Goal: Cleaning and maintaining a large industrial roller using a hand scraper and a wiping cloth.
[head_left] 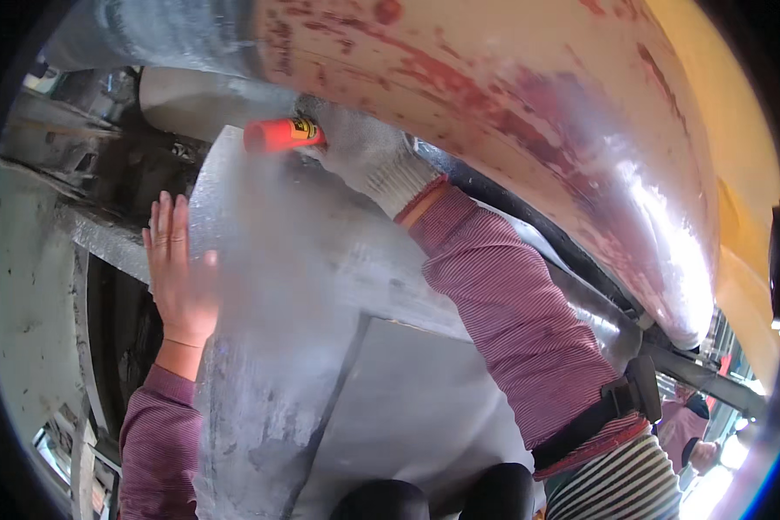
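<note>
My right hand (pixel 355 147), in a pale grey knitted glove, reaches far forward over a grey sheet-like surface (pixel 407 269). It is closed on one end of a red cylinder (pixel 273 136) with a yellow and black label; the other end points left. Most of that hand's fingers are hidden, and the cylinder's kind does not show. Bare and flat, my left hand (pixel 182 277) has its fingers stretched forward at the left edge of the grey surface, with nothing held.
A large, smooth beige rounded body (pixel 511 113) with reddish stains hangs over the far right side, close above my right arm. Dark machine parts (pixel 95 147) lie at the far left. Another person (pixel 686 425) is at the lower right. A hazy patch blurs the middle.
</note>
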The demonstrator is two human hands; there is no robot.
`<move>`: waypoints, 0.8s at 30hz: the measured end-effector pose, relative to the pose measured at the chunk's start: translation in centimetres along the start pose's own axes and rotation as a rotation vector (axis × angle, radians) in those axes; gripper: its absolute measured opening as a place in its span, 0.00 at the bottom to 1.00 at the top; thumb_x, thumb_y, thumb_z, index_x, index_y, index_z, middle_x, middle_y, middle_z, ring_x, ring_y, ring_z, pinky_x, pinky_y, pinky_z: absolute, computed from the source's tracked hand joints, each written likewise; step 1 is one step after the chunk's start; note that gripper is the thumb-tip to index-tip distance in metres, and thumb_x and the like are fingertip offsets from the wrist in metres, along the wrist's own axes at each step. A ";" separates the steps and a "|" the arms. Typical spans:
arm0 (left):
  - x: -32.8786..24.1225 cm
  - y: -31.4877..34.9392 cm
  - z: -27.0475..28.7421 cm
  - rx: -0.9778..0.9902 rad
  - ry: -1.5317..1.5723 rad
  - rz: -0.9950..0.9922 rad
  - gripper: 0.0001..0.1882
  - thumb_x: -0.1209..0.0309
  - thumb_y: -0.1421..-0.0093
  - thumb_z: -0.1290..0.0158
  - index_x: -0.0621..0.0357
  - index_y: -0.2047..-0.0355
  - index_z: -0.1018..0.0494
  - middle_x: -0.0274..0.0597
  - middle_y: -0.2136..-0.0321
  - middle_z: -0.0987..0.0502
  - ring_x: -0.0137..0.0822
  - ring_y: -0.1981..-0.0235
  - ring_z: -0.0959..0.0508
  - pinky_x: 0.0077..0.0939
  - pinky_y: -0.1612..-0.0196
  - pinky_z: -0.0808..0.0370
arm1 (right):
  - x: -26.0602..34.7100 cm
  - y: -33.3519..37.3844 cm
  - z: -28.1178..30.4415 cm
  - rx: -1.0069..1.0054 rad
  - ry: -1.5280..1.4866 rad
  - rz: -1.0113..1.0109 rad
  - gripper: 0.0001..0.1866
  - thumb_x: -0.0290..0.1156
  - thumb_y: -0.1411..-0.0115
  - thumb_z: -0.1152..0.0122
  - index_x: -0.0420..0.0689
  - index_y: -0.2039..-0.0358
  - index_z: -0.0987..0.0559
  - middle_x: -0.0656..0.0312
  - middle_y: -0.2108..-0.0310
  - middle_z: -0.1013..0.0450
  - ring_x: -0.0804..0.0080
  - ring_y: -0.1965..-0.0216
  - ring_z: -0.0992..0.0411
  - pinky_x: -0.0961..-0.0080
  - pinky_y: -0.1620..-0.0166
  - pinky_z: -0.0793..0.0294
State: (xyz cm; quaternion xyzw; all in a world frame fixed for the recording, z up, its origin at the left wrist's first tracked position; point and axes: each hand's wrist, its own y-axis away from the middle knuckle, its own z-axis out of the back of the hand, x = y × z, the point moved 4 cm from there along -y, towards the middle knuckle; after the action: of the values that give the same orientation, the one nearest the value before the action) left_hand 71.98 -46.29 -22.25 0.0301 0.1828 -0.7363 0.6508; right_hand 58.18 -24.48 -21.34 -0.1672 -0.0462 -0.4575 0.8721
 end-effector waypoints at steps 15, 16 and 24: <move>1.2 0.9 -2.4 0.068 -0.107 -0.042 0.28 0.58 0.33 0.67 0.58 0.36 0.45 0.46 0.35 0.44 0.45 0.33 0.47 0.44 0.32 0.57 | -8.6 15.4 6.3 -0.226 0.007 0.036 0.12 0.32 0.50 0.38 0.49 0.63 0.22 0.61 0.62 0.25 0.58 0.60 0.27 0.64 0.56 0.27; 1.3 0.9 -2.5 0.074 -0.118 -0.044 0.28 0.58 0.32 0.67 0.57 0.36 0.45 0.46 0.35 0.44 0.44 0.33 0.46 0.44 0.32 0.57 | -9.5 16.6 6.8 -0.124 -0.056 -0.039 0.13 0.30 0.50 0.38 0.49 0.62 0.21 0.61 0.61 0.25 0.59 0.60 0.27 0.65 0.57 0.27; 2.7 0.7 -1.7 0.078 -0.148 -0.053 0.28 0.58 0.32 0.68 0.57 0.35 0.47 0.46 0.35 0.45 0.43 0.33 0.48 0.44 0.32 0.58 | -21.6 34.9 13.9 0.393 -0.057 -0.539 0.15 0.34 0.50 0.33 0.49 0.60 0.21 0.57 0.62 0.24 0.62 0.57 0.26 0.71 0.52 0.27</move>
State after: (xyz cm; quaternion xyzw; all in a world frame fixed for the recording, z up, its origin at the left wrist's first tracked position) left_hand 71.98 -48.37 -24.74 -0.0040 0.1060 -0.7601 0.6411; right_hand 75.16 15.39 -22.07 0.0095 -0.2005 -0.6493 0.7336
